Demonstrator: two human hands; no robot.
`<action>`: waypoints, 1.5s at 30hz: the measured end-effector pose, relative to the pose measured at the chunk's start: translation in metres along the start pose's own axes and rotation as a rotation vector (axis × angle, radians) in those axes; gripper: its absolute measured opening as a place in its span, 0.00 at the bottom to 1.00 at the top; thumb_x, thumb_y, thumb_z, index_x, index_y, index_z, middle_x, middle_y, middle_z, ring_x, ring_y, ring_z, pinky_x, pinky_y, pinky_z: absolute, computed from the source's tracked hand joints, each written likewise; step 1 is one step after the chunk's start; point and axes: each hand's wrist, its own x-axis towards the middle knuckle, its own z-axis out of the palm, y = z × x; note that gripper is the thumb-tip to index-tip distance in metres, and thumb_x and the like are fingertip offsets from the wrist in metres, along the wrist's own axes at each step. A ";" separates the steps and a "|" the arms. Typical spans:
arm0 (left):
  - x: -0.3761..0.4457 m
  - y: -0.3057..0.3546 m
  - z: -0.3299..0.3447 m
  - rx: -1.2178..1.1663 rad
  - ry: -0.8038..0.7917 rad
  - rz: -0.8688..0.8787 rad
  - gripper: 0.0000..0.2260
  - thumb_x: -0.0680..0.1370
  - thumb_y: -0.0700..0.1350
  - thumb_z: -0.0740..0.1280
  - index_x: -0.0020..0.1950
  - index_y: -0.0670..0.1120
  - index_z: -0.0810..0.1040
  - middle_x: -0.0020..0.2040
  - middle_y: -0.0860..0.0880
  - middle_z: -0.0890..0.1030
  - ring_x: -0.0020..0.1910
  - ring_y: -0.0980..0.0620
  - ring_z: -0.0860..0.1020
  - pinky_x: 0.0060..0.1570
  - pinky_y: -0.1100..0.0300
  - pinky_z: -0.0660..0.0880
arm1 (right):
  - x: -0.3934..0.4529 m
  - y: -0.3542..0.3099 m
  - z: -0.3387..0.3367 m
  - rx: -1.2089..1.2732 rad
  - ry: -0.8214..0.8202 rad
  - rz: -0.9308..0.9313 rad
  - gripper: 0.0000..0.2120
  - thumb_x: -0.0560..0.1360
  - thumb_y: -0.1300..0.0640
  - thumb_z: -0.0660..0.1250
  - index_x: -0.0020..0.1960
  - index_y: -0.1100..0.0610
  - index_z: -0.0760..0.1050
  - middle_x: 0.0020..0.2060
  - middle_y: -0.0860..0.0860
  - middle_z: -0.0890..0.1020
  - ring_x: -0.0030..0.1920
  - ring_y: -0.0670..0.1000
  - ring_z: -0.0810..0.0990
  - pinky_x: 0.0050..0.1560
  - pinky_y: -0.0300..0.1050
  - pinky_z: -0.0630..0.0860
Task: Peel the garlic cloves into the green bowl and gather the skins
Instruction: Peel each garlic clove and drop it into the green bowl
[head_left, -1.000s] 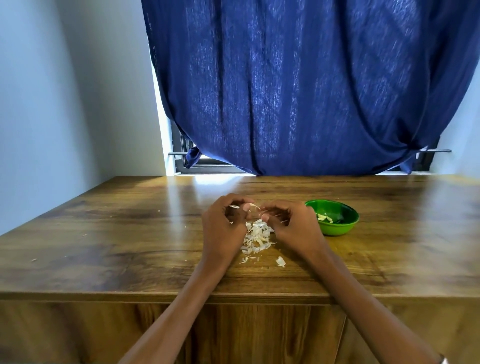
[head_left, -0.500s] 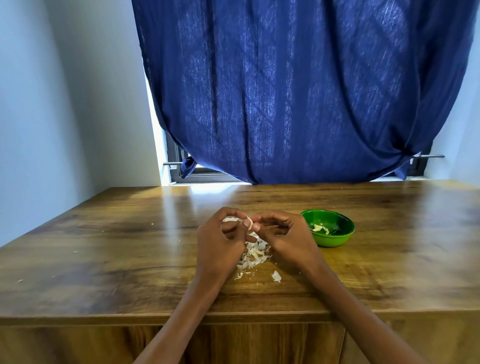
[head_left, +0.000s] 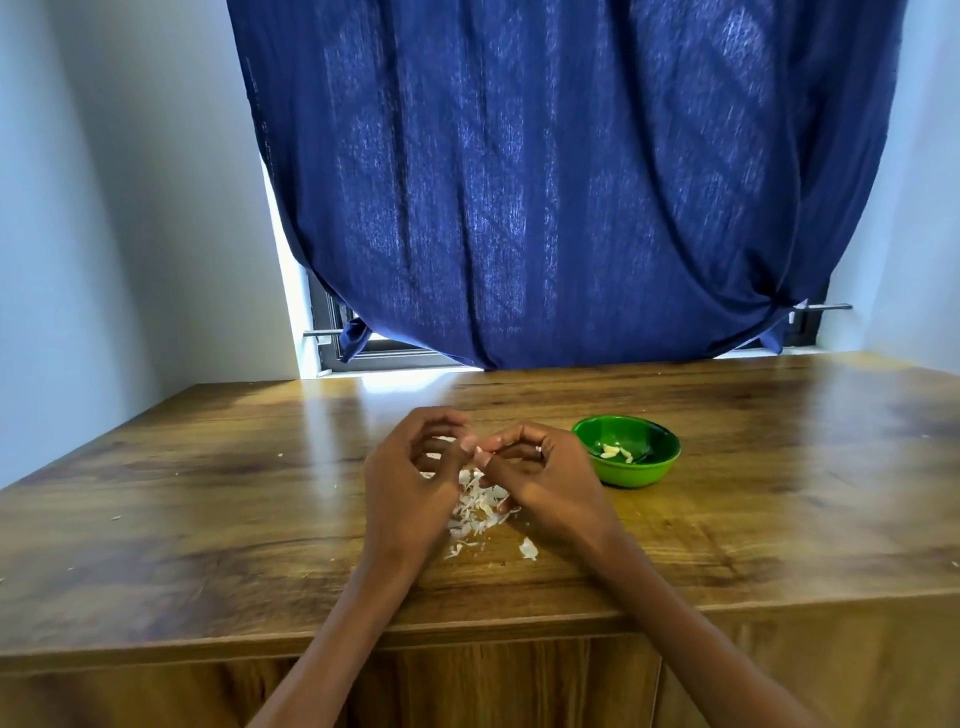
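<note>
On the left the desk is wide and bare up to its front edge, with only small flakes. My left hand and right hand meet above the pile of skins, fingers curled, pinching something small and pale, probably a clove. To the right stands the green bowl with peeled cloves, near my right hand. Behind hangs a blue curtain.

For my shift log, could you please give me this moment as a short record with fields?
left hand: pinches a garlic clove above the skins
right hand: pinches the same clove, fingertips meeting the left's
skins: loose pile on the wooden table, between the hands
green bowl: right of the hands, a few peeled cloves inside
behind: blue curtain
</note>
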 end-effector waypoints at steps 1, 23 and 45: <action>0.001 -0.001 -0.001 -0.033 0.001 -0.028 0.10 0.75 0.35 0.75 0.51 0.48 0.83 0.43 0.54 0.86 0.45 0.57 0.84 0.46 0.64 0.80 | 0.000 0.002 0.001 -0.021 -0.007 -0.025 0.05 0.74 0.57 0.76 0.48 0.56 0.83 0.43 0.51 0.87 0.43 0.51 0.87 0.36 0.49 0.83; 0.002 -0.004 -0.005 -0.325 -0.328 -0.115 0.13 0.79 0.32 0.67 0.61 0.46 0.78 0.43 0.45 0.78 0.43 0.50 0.78 0.42 0.56 0.76 | -0.002 0.001 0.002 -0.107 -0.049 -0.181 0.07 0.73 0.65 0.75 0.48 0.55 0.85 0.41 0.45 0.87 0.43 0.45 0.86 0.47 0.38 0.80; 0.001 -0.008 0.001 -0.311 -0.331 -0.134 0.24 0.79 0.25 0.61 0.40 0.55 0.71 0.37 0.50 0.78 0.40 0.52 0.77 0.42 0.55 0.74 | -0.005 0.003 0.004 -0.187 -0.084 -0.264 0.12 0.73 0.67 0.74 0.40 0.58 0.71 0.37 0.50 0.81 0.42 0.54 0.81 0.43 0.50 0.78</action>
